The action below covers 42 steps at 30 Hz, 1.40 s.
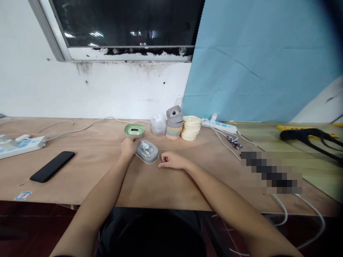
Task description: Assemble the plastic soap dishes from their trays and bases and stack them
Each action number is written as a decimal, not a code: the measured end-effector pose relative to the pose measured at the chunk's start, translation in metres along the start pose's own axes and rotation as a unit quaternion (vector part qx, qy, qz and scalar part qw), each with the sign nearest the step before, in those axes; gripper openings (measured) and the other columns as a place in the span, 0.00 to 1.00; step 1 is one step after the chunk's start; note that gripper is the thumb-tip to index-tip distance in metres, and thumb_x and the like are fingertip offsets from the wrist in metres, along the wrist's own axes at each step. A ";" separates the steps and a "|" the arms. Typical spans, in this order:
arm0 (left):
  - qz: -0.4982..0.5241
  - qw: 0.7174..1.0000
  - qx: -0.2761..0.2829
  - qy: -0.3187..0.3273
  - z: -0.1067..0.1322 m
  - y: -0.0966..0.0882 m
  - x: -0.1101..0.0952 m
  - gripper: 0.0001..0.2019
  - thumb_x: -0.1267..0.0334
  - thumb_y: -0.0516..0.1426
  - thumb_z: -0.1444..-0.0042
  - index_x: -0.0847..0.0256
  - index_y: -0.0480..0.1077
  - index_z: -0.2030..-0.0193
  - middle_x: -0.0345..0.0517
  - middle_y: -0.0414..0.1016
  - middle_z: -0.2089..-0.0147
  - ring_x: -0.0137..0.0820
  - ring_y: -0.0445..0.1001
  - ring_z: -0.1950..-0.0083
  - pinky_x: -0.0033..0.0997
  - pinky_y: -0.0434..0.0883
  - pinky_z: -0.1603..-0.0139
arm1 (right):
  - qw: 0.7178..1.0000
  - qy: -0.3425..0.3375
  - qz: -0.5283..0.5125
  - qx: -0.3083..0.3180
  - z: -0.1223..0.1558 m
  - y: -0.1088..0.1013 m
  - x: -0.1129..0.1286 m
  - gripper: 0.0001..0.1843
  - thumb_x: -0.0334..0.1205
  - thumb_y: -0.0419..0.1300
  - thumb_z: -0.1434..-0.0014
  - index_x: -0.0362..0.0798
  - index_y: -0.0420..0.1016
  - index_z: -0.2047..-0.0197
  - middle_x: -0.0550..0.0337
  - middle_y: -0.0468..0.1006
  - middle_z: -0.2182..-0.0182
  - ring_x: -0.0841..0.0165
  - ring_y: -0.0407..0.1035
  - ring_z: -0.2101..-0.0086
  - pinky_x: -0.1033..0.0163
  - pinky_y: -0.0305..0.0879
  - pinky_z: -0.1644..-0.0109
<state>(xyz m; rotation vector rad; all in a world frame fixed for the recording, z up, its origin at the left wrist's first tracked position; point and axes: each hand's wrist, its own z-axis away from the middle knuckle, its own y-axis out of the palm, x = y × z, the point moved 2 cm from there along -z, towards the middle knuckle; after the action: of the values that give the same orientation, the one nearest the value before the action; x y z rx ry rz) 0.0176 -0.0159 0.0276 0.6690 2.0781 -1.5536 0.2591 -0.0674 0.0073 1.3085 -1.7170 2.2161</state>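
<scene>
Live on the plywood bench (107,178), the grey oval plastic soap dish (147,151) lies long axis far-left to near-right; I've got the left hand (129,147) nearer, its fingers (135,140) at the dish's left end, clamped or not I can't tell, and the right hand (171,160) just beside, fingers loosely curled and empty.

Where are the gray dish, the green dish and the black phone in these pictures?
gray dish (147,151), head view, middle of its top
green dish (129,130), head view, left side of its rim
black phone (52,166), head view, middle of its upward face
</scene>
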 end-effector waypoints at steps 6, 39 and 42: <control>-0.116 0.979 -0.066 0.156 0.035 -0.002 -0.049 0.19 0.49 0.49 0.38 0.54 0.75 0.52 0.50 0.76 0.51 0.43 0.70 0.48 0.44 0.60 0.46 | 0.997 0.006 0.013 -0.076 -0.007 0.005 -0.008 0.15 0.50 0.63 0.48 0.46 0.70 0.72 0.65 0.70 0.78 0.74 0.59 0.76 0.68 0.49 0.73; -0.276 0.961 0.012 0.019 -0.003 -0.041 0.034 0.18 0.70 0.49 0.47 0.57 0.74 0.54 0.56 0.72 0.45 0.47 0.65 0.43 0.53 0.59 0.45 | 0.780 0.131 0.148 -0.594 0.005 -0.133 -0.098 0.24 0.52 0.58 0.46 0.48 0.70 0.49 0.42 0.58 0.39 0.52 0.51 0.40 0.44 0.47 0.38; -0.262 0.965 -0.006 -0.003 -0.005 -0.041 0.036 0.19 0.69 0.49 0.47 0.58 0.72 0.51 0.58 0.72 0.45 0.48 0.65 0.42 0.58 0.55 0.42 | 0.782 0.144 0.116 -0.596 -0.002 -0.133 -0.100 0.21 0.51 0.59 0.46 0.47 0.73 0.54 0.43 0.66 0.44 0.54 0.57 0.43 0.46 0.50 0.39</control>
<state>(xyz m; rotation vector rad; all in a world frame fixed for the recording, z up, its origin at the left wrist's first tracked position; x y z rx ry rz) -0.0359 -0.0175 0.0368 0.0994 2.3815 -1.8012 0.3897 0.0288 0.0470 0.4027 -2.4450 0.7907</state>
